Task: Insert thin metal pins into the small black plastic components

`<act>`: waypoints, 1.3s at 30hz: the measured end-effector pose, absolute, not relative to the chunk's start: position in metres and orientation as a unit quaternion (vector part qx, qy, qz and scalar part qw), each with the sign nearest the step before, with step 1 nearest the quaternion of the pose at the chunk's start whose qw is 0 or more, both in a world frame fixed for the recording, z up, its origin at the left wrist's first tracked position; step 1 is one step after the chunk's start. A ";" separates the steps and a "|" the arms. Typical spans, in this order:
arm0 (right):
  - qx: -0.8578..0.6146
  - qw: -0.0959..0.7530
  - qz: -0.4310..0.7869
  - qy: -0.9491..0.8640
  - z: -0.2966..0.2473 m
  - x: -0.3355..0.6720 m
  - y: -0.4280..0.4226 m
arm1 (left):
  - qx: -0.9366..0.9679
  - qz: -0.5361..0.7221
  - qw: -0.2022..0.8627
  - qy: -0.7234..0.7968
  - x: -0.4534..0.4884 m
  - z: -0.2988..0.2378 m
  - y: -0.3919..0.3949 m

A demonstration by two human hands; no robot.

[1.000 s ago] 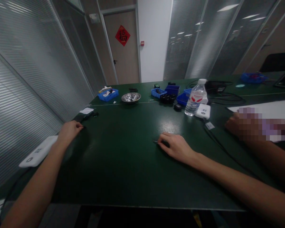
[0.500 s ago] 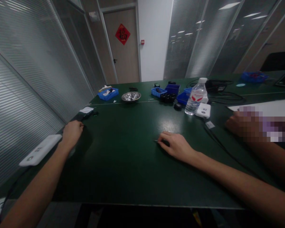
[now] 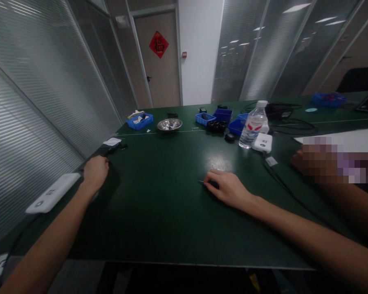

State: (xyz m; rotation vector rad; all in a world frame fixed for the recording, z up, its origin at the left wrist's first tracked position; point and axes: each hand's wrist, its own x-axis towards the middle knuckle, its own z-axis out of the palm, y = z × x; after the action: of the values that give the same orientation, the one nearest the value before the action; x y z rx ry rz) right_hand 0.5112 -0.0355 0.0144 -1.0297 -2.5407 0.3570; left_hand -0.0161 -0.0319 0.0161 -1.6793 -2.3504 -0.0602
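My right hand (image 3: 228, 188) rests on the dark green table (image 3: 159, 212) near its middle, fingers curled over a small dark object with a thin metal tip (image 3: 209, 183) that sticks out to the left. My left hand (image 3: 95, 171) lies at the table's left edge, fingers curled in a loose fist, right beside a flat white device (image 3: 52, 192); what it holds, if anything, is hidden.
Another person's hands and forearm (image 3: 340, 179) lie at the right by a white sheet (image 3: 346, 141). Further back stand a water bottle (image 3: 253, 124), a white box (image 3: 263, 143), blue bins (image 3: 140, 121), a metal bowl (image 3: 169, 125), black parts (image 3: 216, 127) and cables (image 3: 288, 122).
My left hand slid a little toward me and to the right along the table edge, close to the white device. My right hand stayed put.
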 end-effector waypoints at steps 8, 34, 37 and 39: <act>-0.367 0.195 0.119 -0.902 0.009 0.512 -0.034 | -0.571 -0.028 0.137 -0.809 -0.017 0.015 -0.032; -0.366 0.191 0.116 -0.903 0.014 0.510 -0.036 | -0.617 -0.045 0.085 -0.781 -0.050 0.011 -0.025; -0.366 0.192 0.115 -0.903 0.012 0.511 -0.035 | -0.620 -0.051 0.073 -0.780 -0.053 0.010 -0.023; -0.366 0.194 0.116 -0.903 0.011 0.511 -0.035 | -0.622 -0.053 0.067 -0.778 -0.055 0.010 -0.021</act>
State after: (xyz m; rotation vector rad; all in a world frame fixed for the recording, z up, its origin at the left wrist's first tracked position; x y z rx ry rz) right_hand 0.5108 -0.0348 0.0114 -1.0257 -2.5324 0.3253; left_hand -0.0547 -0.0208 0.0096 -1.8768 -2.3456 -0.1600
